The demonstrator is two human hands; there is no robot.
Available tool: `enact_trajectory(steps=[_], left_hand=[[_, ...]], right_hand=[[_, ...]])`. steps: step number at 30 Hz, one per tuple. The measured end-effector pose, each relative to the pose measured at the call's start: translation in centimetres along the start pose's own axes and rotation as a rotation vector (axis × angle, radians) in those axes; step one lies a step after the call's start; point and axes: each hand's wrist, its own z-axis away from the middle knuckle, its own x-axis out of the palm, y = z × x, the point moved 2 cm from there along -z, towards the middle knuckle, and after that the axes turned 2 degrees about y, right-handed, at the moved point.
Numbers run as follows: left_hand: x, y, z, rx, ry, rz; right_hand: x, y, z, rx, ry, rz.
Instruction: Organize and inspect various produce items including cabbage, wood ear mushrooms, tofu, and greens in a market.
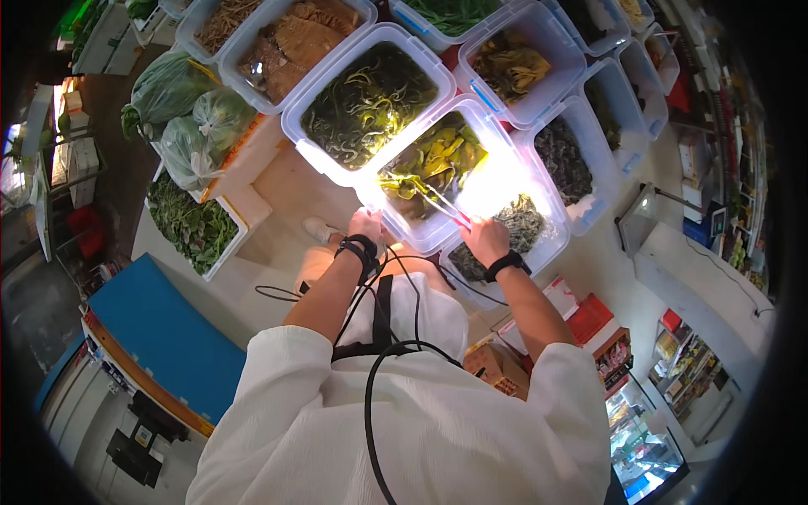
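My right hand (487, 240) grips metal tongs (447, 205) with red handles. The tongs reach into a clear plastic tub (416, 241), their tips at a clump of yellow-green leafy vegetables (405, 185). More of these leaves (445, 154) lie in liquid at the tub's far side. My left hand (366, 225) is curled at the tub's near left corner. Glare and the hand itself hide whether its fingers hold the rim. Both wrists wear black bands.
Adjoining tubs hold dark green strands in liquid (369, 104), brown sheets (297, 47) and dark shredded food (562, 161). Bagged greens (205, 136) rest on foam boxes at left. Black cables (413, 284) loop before my waist. A blue-topped counter (164, 334) stands lower left.
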Motion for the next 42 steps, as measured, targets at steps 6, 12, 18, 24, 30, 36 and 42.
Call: enact_trajectory(steps=[6, 12, 18, 24, 30, 36, 42], left_hand=[[0.1, 0.9, 0.6, 0.013, 0.123, 0.017], [0.4, 1.2, 0.2, -0.031, 0.080, -0.065], [0.6, 0.8, 0.1, -0.062, 0.058, -0.040], [0.1, 1.3, -0.1, -0.090, -0.010, -0.163], [-0.1, 2.1, 0.4, -0.101, -0.025, -0.063], [0.0, 2.2, 0.5, -0.077, 0.028, -0.154], [0.1, 2.7, 1.1, -0.055, 0.055, -0.103]], right_hand=[[-1.5, -0.2, -0.4, -0.078, 0.073, 0.104], [3.2, -0.7, -3.0, -0.265, 0.175, 0.107], [6.1, -1.6, -4.4, -0.196, 0.043, 0.182], [1.6, -1.8, -1.3, -0.332, 0.169, -0.007], [-5.0, 2.1, -2.2, 0.011, -0.139, 0.101], [-5.4, 5.1, -5.1, 0.200, -0.093, 0.225], [-1.4, 5.4, -8.0, 0.086, -0.102, 0.139]])
